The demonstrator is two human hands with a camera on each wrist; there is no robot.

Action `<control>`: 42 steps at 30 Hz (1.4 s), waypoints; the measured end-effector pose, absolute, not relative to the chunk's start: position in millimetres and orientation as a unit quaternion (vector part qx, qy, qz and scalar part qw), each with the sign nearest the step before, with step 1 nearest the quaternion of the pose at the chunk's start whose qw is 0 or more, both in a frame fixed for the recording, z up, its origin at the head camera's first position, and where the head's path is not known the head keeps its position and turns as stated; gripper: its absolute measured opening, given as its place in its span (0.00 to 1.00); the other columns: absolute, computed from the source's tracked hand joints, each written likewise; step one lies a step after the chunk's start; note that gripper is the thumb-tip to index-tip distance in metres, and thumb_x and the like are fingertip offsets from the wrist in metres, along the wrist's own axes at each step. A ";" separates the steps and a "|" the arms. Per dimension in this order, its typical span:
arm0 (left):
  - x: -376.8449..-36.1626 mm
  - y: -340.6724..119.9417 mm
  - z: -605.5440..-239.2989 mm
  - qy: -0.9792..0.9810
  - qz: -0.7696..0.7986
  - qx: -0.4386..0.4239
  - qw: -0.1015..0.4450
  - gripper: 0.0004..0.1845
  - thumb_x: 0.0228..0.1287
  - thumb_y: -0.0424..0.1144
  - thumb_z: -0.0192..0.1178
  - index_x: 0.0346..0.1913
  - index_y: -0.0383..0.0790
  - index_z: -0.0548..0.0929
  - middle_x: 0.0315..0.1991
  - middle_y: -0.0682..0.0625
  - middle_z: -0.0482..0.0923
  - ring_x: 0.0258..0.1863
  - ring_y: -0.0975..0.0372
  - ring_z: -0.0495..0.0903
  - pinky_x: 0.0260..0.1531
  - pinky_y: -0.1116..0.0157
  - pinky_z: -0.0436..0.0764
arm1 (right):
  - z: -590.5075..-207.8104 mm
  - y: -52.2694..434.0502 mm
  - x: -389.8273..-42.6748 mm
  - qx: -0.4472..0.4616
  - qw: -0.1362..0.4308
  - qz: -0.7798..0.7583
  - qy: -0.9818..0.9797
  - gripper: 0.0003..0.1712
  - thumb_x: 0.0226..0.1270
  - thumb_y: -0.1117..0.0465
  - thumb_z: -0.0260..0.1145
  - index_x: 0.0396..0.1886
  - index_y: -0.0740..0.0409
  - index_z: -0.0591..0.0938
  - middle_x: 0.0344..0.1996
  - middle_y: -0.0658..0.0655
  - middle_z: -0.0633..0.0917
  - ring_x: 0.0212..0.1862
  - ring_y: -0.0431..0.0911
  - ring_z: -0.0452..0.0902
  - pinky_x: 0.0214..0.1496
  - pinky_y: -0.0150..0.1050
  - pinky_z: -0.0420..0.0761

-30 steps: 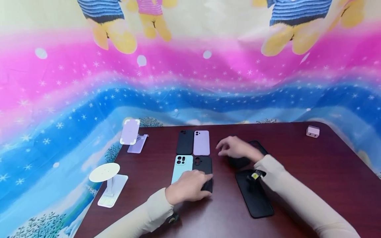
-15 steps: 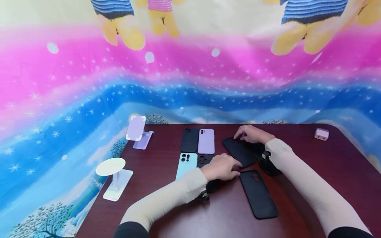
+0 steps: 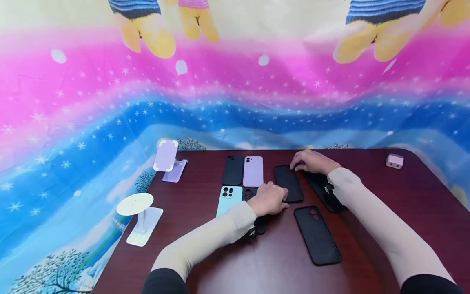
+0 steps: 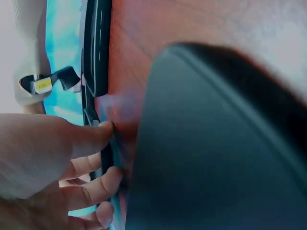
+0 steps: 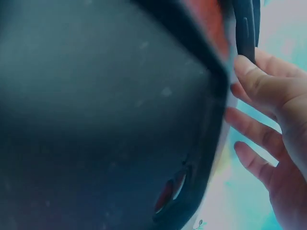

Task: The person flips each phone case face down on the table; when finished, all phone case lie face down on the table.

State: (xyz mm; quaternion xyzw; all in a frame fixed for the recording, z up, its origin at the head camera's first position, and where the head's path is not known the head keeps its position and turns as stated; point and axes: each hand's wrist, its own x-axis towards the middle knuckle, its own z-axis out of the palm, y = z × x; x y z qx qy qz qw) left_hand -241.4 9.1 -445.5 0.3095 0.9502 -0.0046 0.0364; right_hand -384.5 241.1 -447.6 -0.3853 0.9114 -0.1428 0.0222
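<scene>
Snowflake-printed cloth is hanging in soft folds beyond both hands, behind a glossy, reddish-brown tabletop. The right hand is pinching the far edge of a matte, round-cornered black phone case, flat between the hands; the left hand is holding its near left corner, a smooth mint case lying left of that hand.

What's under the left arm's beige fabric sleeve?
From the head view, the sleeve crosses the flat turquoise phone case, whose camera-cutout end shows; its lower end is covered. The left hand and sleeve also hide much of a flat black phone case alongside.
</scene>
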 end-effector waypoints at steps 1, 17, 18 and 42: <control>-242.2 7.9 -445.3 0.951 0.001 0.308 0.032 0.13 0.72 0.57 0.62 0.34 0.54 0.79 0.30 0.58 0.81 0.33 0.61 0.76 0.28 0.66 0.71 | -446.4 243.5 -384.0 -0.387 0.020 -0.156 0.909 0.11 0.68 0.67 0.71 0.43 0.47 0.91 0.46 0.51 0.89 0.50 0.51 0.85 0.53 0.52 0.84; -196.6 -43.9 -393.9 0.886 0.169 0.413 -0.125 0.11 0.75 0.52 0.60 0.38 0.51 0.75 0.31 0.58 0.74 0.31 0.67 0.68 0.36 0.70 0.66 | -363.3 272.5 -317.3 -0.362 0.112 -0.398 0.836 0.20 0.73 0.62 0.68 0.63 0.57 0.83 0.57 0.58 0.87 0.57 0.37 0.85 0.55 0.32 0.83; -190.9 -46.5 -390.2 0.879 0.180 0.422 -0.132 0.11 0.75 0.51 0.61 0.38 0.51 0.75 0.31 0.57 0.74 0.31 0.67 0.67 0.36 0.70 0.66 | -360.3 273.5 -311.4 -0.372 0.114 -0.415 0.822 0.22 0.73 0.64 0.67 0.65 0.59 0.81 0.57 0.58 0.87 0.57 0.36 0.85 0.56 0.32 0.83; -145.8 -62.5 -368.8 0.761 0.247 0.557 -0.221 0.12 0.60 0.56 0.74 0.34 0.55 0.86 0.30 0.67 0.82 0.44 0.69 0.74 0.48 0.74 0.74 | -375.1 267.0 -238.6 -0.468 0.101 -0.587 0.653 0.29 0.66 0.82 0.63 0.66 0.67 0.75 0.54 0.48 0.88 0.55 0.38 0.86 0.56 0.33 0.84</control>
